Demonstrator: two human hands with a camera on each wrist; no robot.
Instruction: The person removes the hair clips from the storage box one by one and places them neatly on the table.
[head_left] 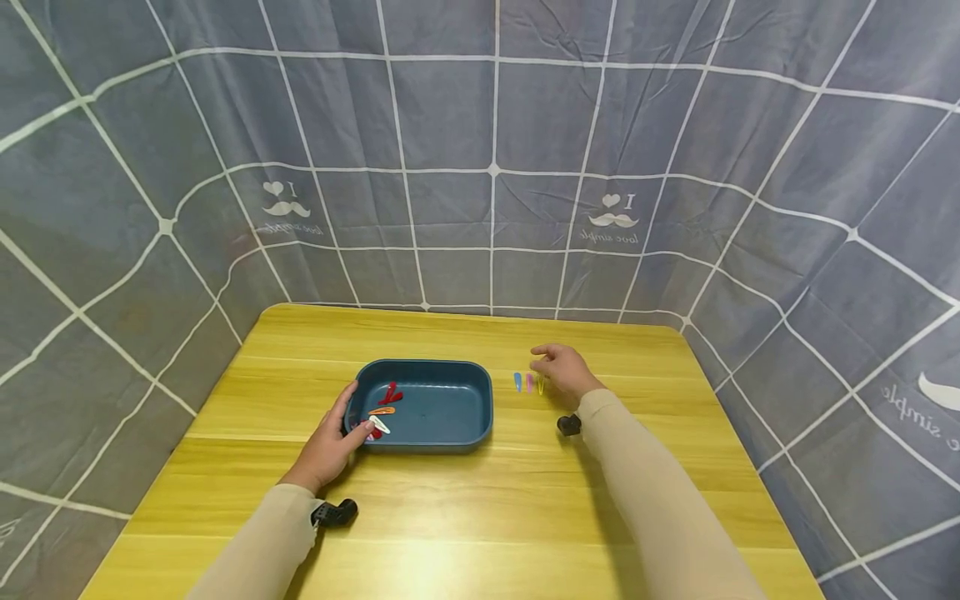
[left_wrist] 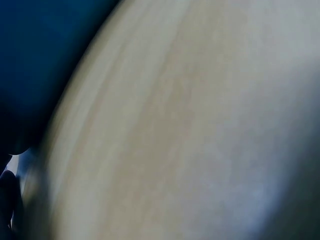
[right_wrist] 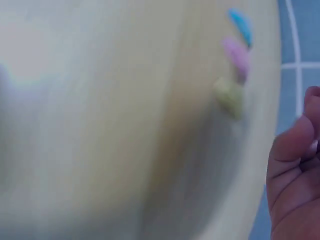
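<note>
A dark blue plastic tray sits on the table, left of the middle. My left hand grips its left end, thumb over the near corner and fingers along the outer side. Inside the tray's left part lie red hair clips, an orange hair clip and a white hair clip close to my thumb. On the right, a blue hair clip, a pink hair clip and a yellow hair clip form a row. My right hand hovers beside the yellow one, its thumb and forefinger apart, nothing visibly held.
The wooden table stretches around the tray. A grey curtain with white grid lines encloses its back and sides. Each wrist carries a small black camera, the left wrist camera standing just in front of the tray.
</note>
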